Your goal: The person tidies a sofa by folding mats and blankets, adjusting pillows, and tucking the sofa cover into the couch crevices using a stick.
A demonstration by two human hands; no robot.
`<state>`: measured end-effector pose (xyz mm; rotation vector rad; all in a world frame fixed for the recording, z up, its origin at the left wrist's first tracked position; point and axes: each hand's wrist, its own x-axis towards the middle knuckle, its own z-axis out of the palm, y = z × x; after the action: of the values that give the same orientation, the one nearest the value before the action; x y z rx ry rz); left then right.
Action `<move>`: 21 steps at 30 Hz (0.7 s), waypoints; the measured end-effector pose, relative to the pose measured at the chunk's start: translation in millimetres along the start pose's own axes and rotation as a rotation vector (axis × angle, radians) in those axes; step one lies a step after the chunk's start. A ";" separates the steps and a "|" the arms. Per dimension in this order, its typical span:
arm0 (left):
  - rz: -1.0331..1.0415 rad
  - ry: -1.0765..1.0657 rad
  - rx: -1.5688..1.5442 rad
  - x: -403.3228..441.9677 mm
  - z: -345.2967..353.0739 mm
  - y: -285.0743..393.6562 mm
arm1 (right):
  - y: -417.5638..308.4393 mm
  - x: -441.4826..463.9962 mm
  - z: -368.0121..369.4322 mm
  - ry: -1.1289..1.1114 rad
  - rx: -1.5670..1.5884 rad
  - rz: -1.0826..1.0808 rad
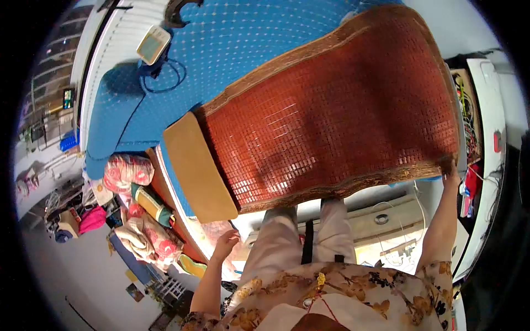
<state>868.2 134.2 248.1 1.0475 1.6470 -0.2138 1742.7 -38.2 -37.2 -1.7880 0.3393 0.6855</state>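
Because only the right hand point(450, 173) pinches the red tile mat point(331, 110), the left hand point(227, 243) half-open and empty, one-sided tension could skew it.

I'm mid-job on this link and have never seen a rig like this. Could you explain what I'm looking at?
There is no machine here: these are a person's two bare hands. The only picture comes from a camera worn on their head, looking forward and down, so their own body fills the bottom. A red-brown mat lies over a blue dotted cover, with a tan panel at the mat's left end. Farther back sits a small pale device. The right hand is at the mat's near right corner; its grip is partly hidden. The left hand, near the panel, seems to hold nothing.
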 end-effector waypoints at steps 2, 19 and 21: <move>0.001 0.011 -0.038 -1.7 -2.3 -13.5 | -16.9 -15.7 13.0 0.065 0.159 0.218; 0.106 0.045 -0.239 56.2 -124.1 -225.4 | -51.5 -521.6 333.0 -0.547 -0.660 -1.116; 0.104 0.097 -0.286 56.3 -155.8 -261.8 | -7.8 -624.4 381.4 -0.645 -0.684 -1.173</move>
<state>572.3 105.4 161.1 0.9320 1.6470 0.1401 1147.7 254.6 272.0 -1.8480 -1.4221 0.4613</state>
